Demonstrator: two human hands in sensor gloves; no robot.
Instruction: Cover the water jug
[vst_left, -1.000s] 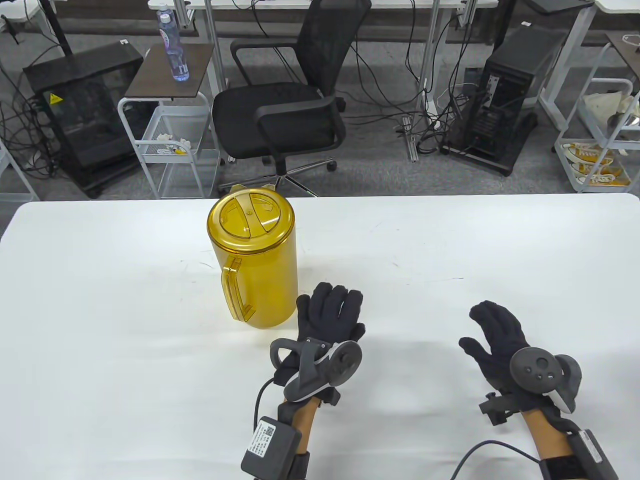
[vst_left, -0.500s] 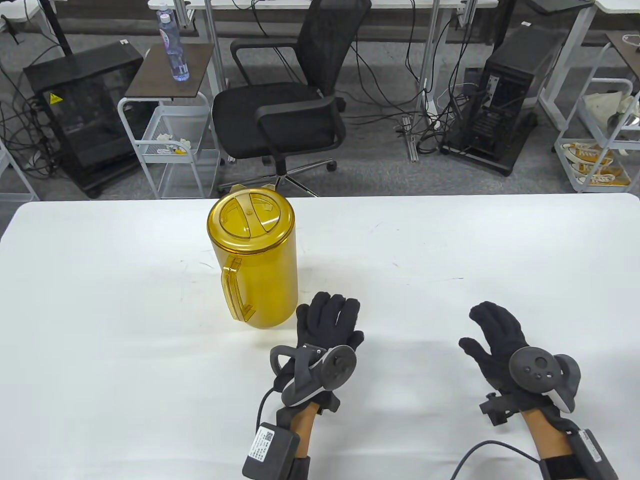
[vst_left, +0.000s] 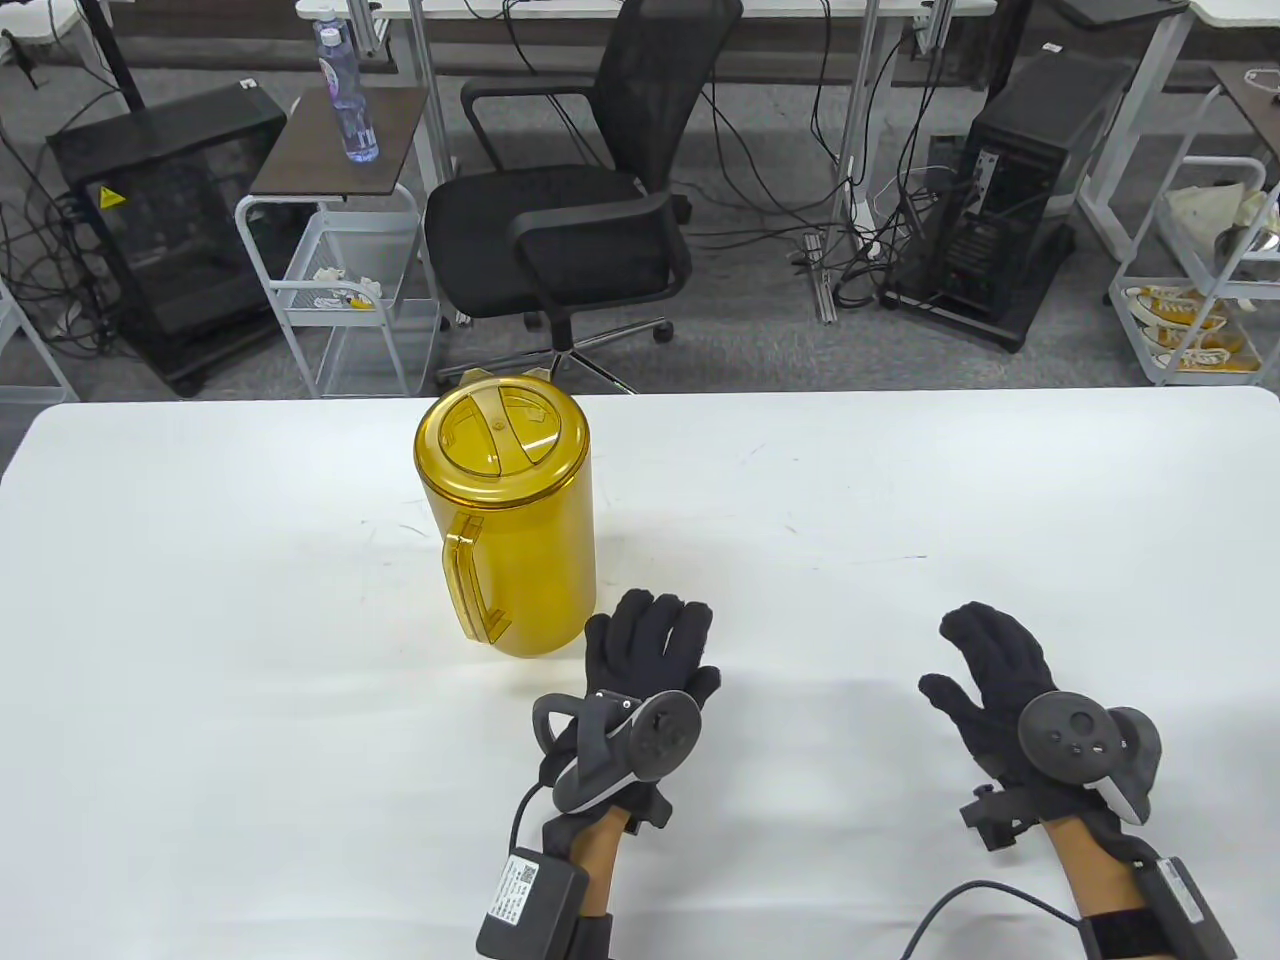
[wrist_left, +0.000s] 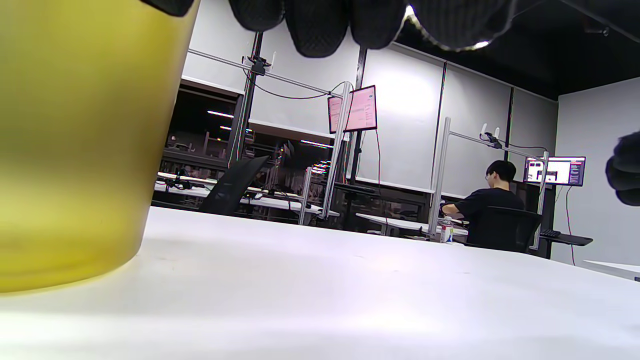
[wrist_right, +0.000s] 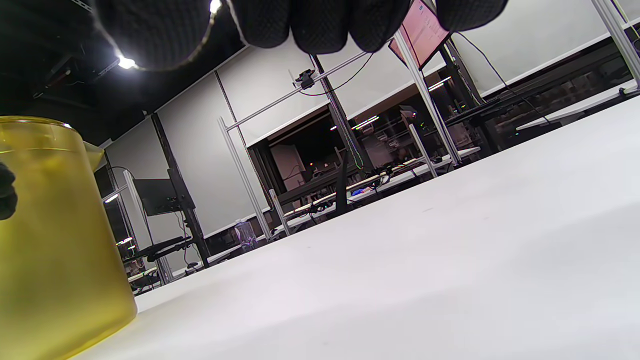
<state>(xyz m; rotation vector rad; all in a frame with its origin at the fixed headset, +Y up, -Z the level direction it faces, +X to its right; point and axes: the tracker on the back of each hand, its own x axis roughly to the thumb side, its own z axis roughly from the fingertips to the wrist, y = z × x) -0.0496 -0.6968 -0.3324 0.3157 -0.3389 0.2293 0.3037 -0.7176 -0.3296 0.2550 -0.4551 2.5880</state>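
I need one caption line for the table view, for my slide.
Yellow water jug standing upright with its lid on, left hand and right hand open and empty on the white table.

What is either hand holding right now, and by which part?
Nothing is held. The left hand is open just beside the yellow jug, off its handle, and the right hand is open and apart. The lid sits on the jug.

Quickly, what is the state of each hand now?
Left hand: open, holding nothing, just beside the yellow jug.
Right hand: open, holding nothing.
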